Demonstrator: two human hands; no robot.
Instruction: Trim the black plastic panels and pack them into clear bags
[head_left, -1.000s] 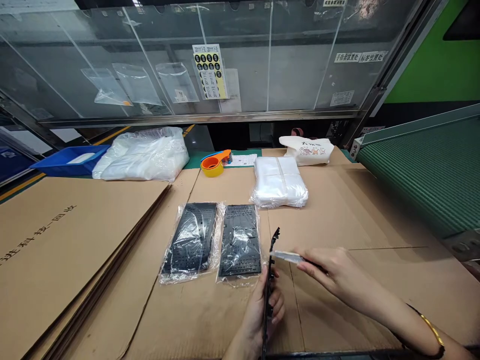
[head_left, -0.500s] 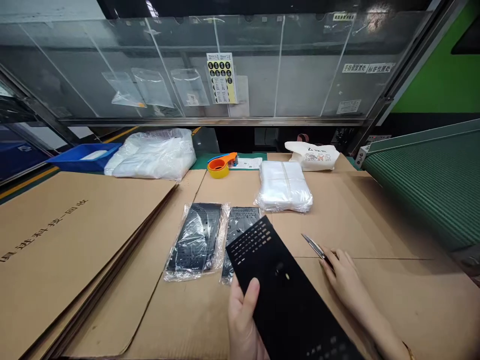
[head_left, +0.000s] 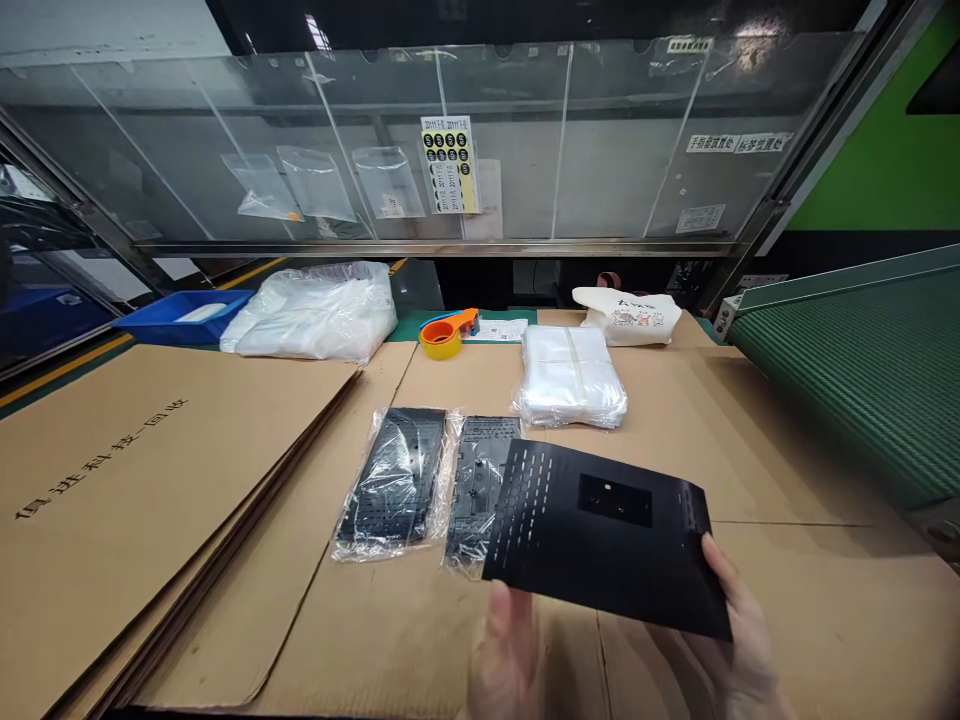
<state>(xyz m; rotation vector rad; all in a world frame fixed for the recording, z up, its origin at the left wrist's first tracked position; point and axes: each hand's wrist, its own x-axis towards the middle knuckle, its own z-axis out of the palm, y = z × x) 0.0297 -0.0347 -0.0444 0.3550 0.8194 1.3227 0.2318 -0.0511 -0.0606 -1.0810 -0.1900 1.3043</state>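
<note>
Far left of the black perforated panel (head_left: 607, 535) lies a stack of corrugated cardboard sheets (head_left: 172, 500) printed with dark characters. Beyond that stack are a blue plastic tray (head_left: 184, 320) and a bulging bag of white film (head_left: 319, 315). Up and left of the panel sits an orange-and-yellow tape dispenser (head_left: 448, 335). Just left of it lie two black panels in clear plastic bags (head_left: 390, 480) (head_left: 480, 490), the right one partly overlapped in your view. Your left hand (head_left: 506, 655) is blurred below the panel's lower edge; its fingers (head_left: 504, 605) reach up near that edge, and you cannot tell whether they grip. The panel is off the cardboard, its long axis running left to right and sloping slightly down rightward. Your right hand (head_left: 731, 655) is nearer its right end, with the thumb (head_left: 712, 570) pressed on the lower-right corner, pinching it. Behind the panel is a stack of clear bags (head_left: 571, 380); right of your right hand runs a green conveyor (head_left: 847, 380).
</note>
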